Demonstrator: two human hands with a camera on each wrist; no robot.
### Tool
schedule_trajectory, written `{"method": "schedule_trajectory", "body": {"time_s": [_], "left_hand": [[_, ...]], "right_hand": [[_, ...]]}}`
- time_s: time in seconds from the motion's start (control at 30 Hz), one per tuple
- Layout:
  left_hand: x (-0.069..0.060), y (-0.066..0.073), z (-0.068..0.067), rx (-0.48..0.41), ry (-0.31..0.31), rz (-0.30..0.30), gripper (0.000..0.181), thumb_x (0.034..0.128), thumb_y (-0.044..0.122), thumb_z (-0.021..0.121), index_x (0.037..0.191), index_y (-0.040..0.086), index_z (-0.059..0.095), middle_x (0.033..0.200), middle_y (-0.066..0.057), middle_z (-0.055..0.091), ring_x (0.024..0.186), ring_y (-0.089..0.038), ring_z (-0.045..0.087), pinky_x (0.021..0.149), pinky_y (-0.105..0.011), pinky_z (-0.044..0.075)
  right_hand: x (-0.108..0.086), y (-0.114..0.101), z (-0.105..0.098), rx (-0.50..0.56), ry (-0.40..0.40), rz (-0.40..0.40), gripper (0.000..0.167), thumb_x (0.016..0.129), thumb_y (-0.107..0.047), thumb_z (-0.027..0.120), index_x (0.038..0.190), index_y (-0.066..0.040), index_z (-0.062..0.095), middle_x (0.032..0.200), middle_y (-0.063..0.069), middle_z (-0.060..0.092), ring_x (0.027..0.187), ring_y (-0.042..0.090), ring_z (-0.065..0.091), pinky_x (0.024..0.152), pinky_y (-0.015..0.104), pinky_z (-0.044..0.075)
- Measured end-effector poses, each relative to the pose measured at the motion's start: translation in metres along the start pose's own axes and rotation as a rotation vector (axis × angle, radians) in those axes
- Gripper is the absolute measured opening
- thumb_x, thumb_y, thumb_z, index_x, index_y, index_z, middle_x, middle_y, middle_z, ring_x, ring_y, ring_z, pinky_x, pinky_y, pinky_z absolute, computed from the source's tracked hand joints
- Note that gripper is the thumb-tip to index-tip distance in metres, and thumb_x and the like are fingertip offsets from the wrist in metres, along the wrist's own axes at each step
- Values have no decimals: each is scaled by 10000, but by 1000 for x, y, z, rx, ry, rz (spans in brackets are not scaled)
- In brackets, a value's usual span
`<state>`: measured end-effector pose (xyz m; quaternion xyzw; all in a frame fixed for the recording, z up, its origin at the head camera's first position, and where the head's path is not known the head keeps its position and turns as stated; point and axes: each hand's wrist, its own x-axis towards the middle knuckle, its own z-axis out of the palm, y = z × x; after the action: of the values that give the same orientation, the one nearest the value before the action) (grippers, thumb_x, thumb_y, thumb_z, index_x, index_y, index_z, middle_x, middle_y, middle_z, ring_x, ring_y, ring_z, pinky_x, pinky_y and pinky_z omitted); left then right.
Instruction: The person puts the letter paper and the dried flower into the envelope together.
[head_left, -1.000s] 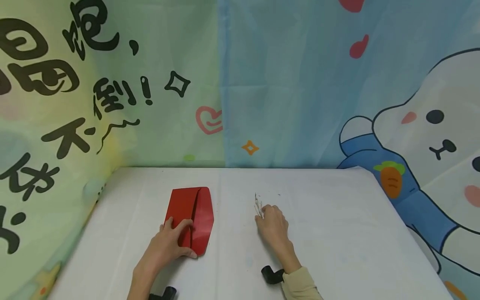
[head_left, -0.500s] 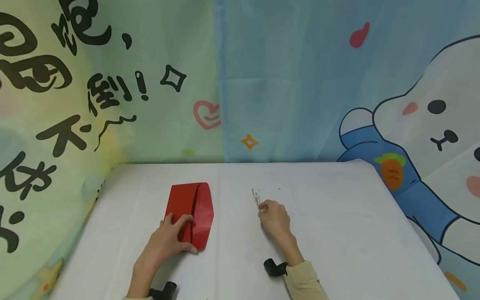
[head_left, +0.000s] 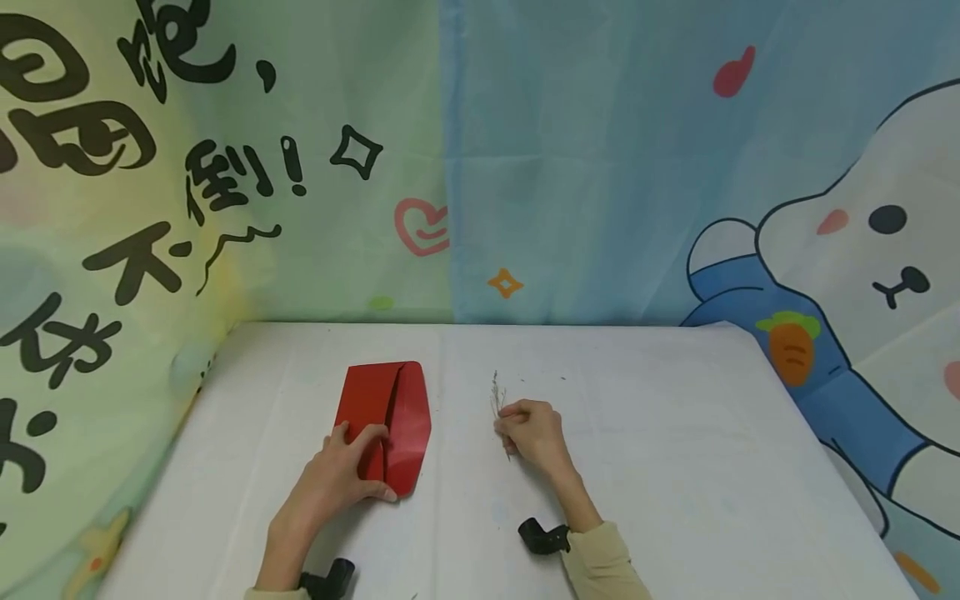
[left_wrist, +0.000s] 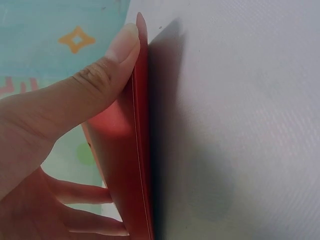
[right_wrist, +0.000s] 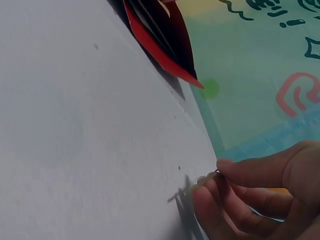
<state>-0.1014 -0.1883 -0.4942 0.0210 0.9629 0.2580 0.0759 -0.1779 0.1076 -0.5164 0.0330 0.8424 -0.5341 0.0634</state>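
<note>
The red paper envelope lies left of the middle of the white table, its flap unfolded to the right. My left hand grips its near part. In the left wrist view, the thumb presses along the envelope's edge and the other fingers are on its far side. The right wrist view shows the envelope's mouth gaping, with a dark inside. To the right, my right hand pinches a thin bunch of dried sprigs between thumb and fingers. Their tops point away from me, and a stem end shows below the fingers.
A white cloth covers the table. Tiny dark crumbs lie beyond the right hand. A printed curtain hangs behind the table's back edge. Black camera mounts sit on both wrists.
My right hand has moved a little left, toward the envelope, with the sprigs, and more of their stems shows below the fingers. The left hand stays on the envelope. The head view has shifted slightly.
</note>
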Motion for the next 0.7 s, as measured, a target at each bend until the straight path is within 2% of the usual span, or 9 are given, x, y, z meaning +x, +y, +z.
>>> {"method": "schedule_trajectory", "body": {"time_s": [0.2,0.43,0.7], "left_hand": [[0,1,-1,9,1,-2,754,668,426,962,1301,303,571,1428,-296,456,1118,-494,601,859,-607,545],[0,1,-2,1,1,-3,752,670,423,961,1302,309,569,1442,-300,450,1161,-521,584,862,-612,547],[0,2,-1,-3,8,-10,741,671,402,965,1295,309,576,1441,-319,459,1179,-533,575,850,-612,559]], "right_hand": [[1,-6,9,87,-64,20,114,910,-5,727,1012,45,734,762,114,731,560,137,681,553,308,603],[2,-15,24,137,-114,30,123,921,-35,733,1021,36,734,775,104,741,582,124,691,575,320,614],[2,-24,40,177,-156,-15,133,925,-54,732,1010,47,746,809,135,762,573,102,681,567,320,612]]}}
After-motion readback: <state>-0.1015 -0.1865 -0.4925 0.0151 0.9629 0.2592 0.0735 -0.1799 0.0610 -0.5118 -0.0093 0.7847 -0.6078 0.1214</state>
